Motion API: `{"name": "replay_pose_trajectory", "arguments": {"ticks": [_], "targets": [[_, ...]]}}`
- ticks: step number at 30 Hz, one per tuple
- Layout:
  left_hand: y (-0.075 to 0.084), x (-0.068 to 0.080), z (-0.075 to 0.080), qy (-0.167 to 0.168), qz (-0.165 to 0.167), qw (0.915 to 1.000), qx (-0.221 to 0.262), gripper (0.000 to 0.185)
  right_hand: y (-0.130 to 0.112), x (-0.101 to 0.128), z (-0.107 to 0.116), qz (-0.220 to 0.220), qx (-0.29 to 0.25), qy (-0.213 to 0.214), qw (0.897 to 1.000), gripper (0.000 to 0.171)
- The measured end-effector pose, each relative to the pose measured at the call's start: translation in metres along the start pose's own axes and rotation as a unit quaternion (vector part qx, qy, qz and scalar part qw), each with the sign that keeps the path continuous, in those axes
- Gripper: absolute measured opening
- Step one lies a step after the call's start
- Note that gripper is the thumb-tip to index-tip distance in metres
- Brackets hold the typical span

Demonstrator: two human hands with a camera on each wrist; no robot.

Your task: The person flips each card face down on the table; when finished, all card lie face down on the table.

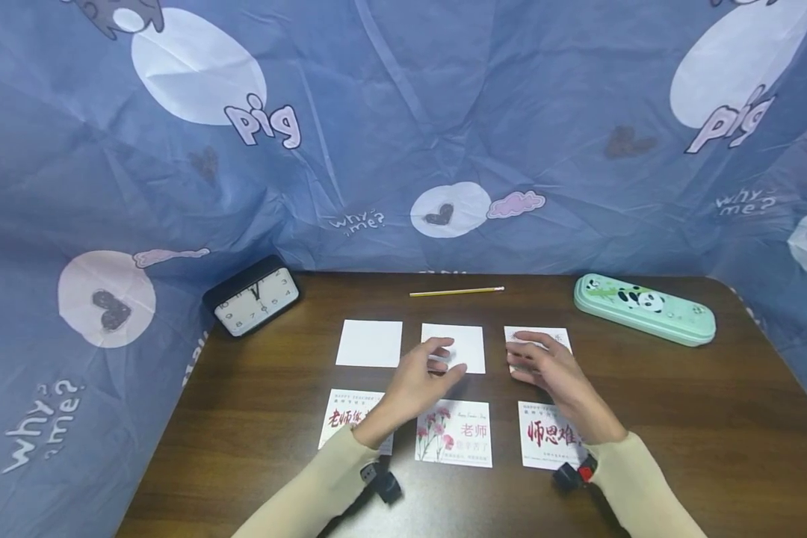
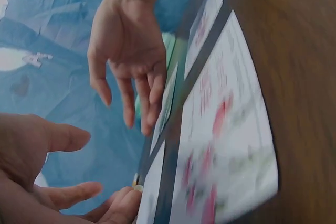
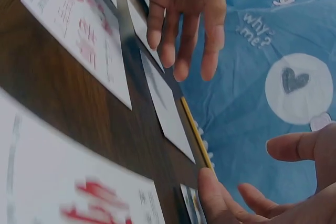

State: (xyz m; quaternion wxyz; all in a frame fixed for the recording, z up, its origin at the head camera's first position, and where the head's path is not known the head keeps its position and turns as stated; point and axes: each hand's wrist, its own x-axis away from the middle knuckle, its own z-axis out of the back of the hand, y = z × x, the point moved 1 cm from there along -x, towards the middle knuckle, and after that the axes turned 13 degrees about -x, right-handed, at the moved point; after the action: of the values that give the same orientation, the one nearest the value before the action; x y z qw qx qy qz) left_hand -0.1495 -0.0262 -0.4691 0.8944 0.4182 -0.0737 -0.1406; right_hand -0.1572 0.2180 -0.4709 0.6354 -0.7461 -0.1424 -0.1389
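On the dark wooden table point(image 1: 713, 418), six small paper cards in two neat rows of three, spaced apart with none overlapping, probably so that every face can be read at once. Front row printed side up: red-lettered card on the left point(image 1: 341, 422), flower-printed card in the middle point(image 1: 453, 433), red-lettered card on the right point(image 1: 545, 437). Back row: plain white card on the left point(image 1: 369, 343), plain white card in the middle point(image 1: 471, 351), faintly printed white card on the right point(image 1: 557, 338). Left hand point(image 1: 420, 377) slack and holding nothing, fingers loosely spread low over the middle white card; contact with it impossible to tell. Right hand point(image 1: 554, 373) likewise released, fingers nearly straight, palm down over the faintly printed card, hiding most of it. Both held flat and low, seemingly because thin cards lying flush on wood offer only an edge for fingertips. Further back, well apart from the hands: a yellow pencil point(image 1: 456, 291), a black square alarm clock point(image 1: 252, 302) at the left corner, a mint-green panda pencil case point(image 1: 644, 308) at the right. Blue cartoon-print cloth point(image 1: 403, 112) hung all round. Nothing between hands and cards.
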Motion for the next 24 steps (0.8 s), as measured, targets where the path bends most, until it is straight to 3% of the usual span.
{"name": "replay_pose_trajectory", "arguments": {"ticks": [9, 18, 24], "targets": [[0.027, -0.006, -0.034, -0.051, -0.001, 0.9981, 0.035, 0.053, 0.001, 0.012, 0.036, 0.010, 0.013, 0.004, 1.000, 0.060], [0.040, -0.021, -0.059, -0.054, 0.018, 0.9973, 0.047, 0.049, -0.003, 0.020, 0.068, 0.019, 0.023, 0.025, 0.999, 0.063], [0.045, -0.027, -0.067, -0.059, 0.026, 0.9964, 0.054, 0.055, -0.003, 0.024, 0.085, 0.026, 0.036, 0.055, 0.998, 0.063]]}}
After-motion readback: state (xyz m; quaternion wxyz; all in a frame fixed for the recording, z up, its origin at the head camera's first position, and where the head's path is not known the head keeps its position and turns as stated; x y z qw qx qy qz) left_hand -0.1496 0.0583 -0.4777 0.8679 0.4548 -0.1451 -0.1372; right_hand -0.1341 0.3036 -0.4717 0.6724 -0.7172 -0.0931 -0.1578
